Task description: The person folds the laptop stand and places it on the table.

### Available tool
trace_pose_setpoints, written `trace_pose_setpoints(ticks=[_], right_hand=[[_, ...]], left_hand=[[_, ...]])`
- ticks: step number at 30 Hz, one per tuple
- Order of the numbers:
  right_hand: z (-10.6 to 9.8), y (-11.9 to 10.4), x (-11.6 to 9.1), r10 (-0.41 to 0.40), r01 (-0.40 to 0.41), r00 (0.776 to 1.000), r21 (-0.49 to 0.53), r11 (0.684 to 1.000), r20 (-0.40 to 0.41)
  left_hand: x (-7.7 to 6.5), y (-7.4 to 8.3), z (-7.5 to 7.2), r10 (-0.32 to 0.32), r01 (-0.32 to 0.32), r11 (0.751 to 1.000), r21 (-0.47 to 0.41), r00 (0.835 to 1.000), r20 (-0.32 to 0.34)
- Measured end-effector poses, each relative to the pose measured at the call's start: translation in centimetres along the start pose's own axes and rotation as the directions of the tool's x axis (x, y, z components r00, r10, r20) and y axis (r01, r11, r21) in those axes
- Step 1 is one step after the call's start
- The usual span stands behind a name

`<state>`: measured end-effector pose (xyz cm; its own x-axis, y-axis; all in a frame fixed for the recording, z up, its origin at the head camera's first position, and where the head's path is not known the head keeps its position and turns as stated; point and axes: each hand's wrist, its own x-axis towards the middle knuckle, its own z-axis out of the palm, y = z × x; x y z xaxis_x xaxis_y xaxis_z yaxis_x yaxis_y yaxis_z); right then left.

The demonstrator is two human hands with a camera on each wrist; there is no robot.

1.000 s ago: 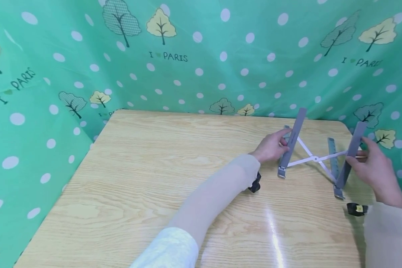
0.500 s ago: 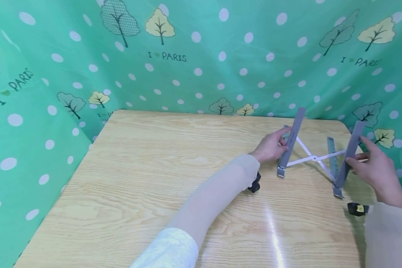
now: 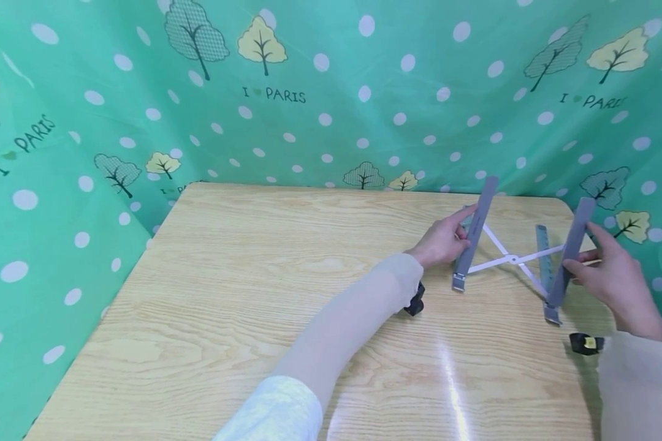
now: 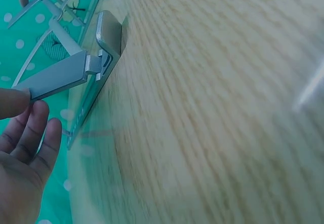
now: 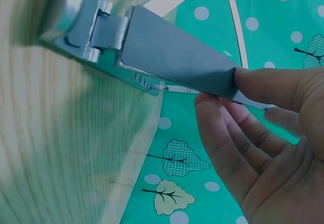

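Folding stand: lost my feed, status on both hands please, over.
Left hand pinching left arm of the folding stand. Right hand pinching right arm. Stand open on the table. Nothing between the hands.

Folding stand [image 3: 515,245] and both hands slightly farther left and up than before.
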<state>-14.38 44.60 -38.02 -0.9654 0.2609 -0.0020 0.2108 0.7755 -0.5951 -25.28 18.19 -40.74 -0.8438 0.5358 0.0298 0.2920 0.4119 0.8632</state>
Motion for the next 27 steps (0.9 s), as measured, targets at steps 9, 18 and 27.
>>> trace_pose_setpoints(ticks=[9, 18, 27], right_hand=[[0.3, -0.5, 0.0, -0.016, 0.016, 1.0, -0.007, 1.0, 0.011], [0.5, -0.7, 0.0, -0.031, 0.031, 0.999, -0.019, 0.999, 0.017], [0.6, -0.8, 0.2, -0.073, 0.074, 0.997, -0.009, 0.997, 0.038]], left_hand=[[-0.2, -0.5, -0.6, 0.018, -0.018, 1.0, -0.014, 1.0, 0.016], [-0.5, -0.5, -0.9, 0.015, -0.015, 1.0, -0.009, 1.0, 0.024], [-0.5, -0.3, -1.2, 0.015, -0.015, 1.0, -0.022, 1.0, 0.018]])
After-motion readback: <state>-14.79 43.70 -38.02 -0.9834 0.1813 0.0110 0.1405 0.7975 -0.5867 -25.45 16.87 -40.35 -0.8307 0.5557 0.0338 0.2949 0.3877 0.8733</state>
